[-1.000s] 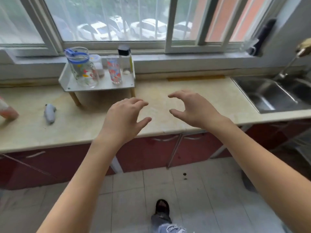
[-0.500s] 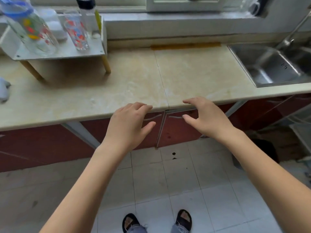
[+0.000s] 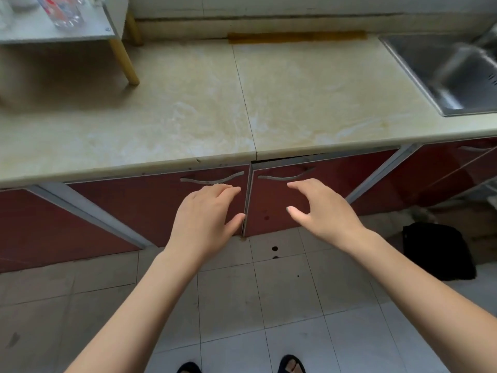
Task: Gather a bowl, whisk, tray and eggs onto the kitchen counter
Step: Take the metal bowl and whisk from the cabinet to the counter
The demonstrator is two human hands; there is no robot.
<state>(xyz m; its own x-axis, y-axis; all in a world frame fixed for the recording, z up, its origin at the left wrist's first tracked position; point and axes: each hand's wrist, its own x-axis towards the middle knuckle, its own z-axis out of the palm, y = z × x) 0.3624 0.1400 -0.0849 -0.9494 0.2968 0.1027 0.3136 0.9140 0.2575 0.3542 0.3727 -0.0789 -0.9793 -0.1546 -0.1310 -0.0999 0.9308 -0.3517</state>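
Observation:
No bowl, whisk, tray or eggs are in view. The beige marble counter (image 3: 309,109) runs across the upper half. Below it are two closed dark red cabinet doors, the left door (image 3: 150,208) and the right door (image 3: 341,179), each with a curved metal handle, the left handle (image 3: 212,179) and the right handle (image 3: 285,175). My left hand (image 3: 204,216) hovers just under the left handle, fingers apart, holding nothing. My right hand (image 3: 320,211) hangs in front of the right door, fingers spread, empty.
A small white shelf (image 3: 61,36) on yellow legs with a patterned glass (image 3: 63,10) stands at the counter's back left. A steel sink (image 3: 457,74) is at the right. A black bag (image 3: 438,251) lies on the tiled floor at the right.
My view has tilted down and closer to the cabinets. Both hands have dropped from above the counter to in front of the cabinet doors, near the handles.

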